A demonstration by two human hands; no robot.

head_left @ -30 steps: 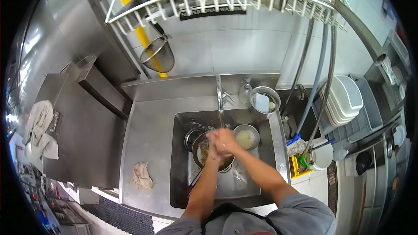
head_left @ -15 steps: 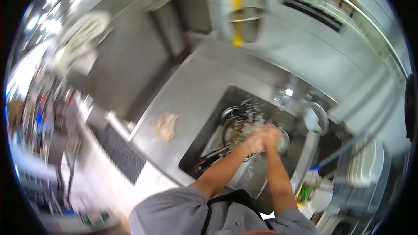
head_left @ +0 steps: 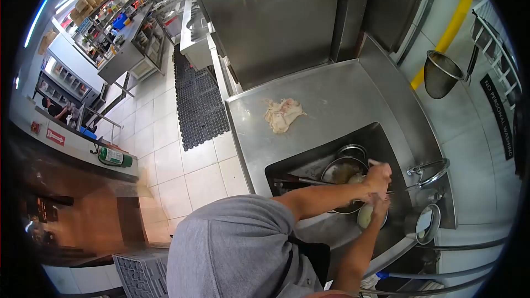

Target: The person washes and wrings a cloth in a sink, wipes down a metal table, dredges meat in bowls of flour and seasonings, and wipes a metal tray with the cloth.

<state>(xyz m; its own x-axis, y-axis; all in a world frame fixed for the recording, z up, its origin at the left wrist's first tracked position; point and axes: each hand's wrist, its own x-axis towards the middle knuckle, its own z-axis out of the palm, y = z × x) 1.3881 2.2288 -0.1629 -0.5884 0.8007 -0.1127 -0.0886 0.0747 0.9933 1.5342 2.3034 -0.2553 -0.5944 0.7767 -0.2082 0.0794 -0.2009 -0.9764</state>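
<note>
My left hand (head_left: 378, 178) and my right hand (head_left: 380, 203) are pressed against each other over the sink (head_left: 292, 168), near the tap (head_left: 430, 174). The left hand's fingers are curled in; whatever lies inside them is hidden. The right hand's fingers are mostly covered. Below the hands, a round pan (head_left: 337, 170) holds murky brownish water. Behind it is a smaller metal bowl (head_left: 351, 150). A long dark handle (head_left: 301, 180) lies across the sink's left part. Beneath my right wrist shows a pale greenish thing (head_left: 364, 216) whose kind I cannot make out.
A crumpled pale rag-like thing (head_left: 284, 115) lies on the steel counter (head_left: 326, 96). At the right stands a round container (head_left: 425, 224); a strainer (head_left: 441, 74) hangs on the wall. A black mat (head_left: 197, 102) covers part of the floor. Another person (head_left: 55, 110) is far left.
My view has swung left and sharpened, so the hands appear farther right. They stay together over the sink. The splashing seen earlier around the pan is no longer visible.
</note>
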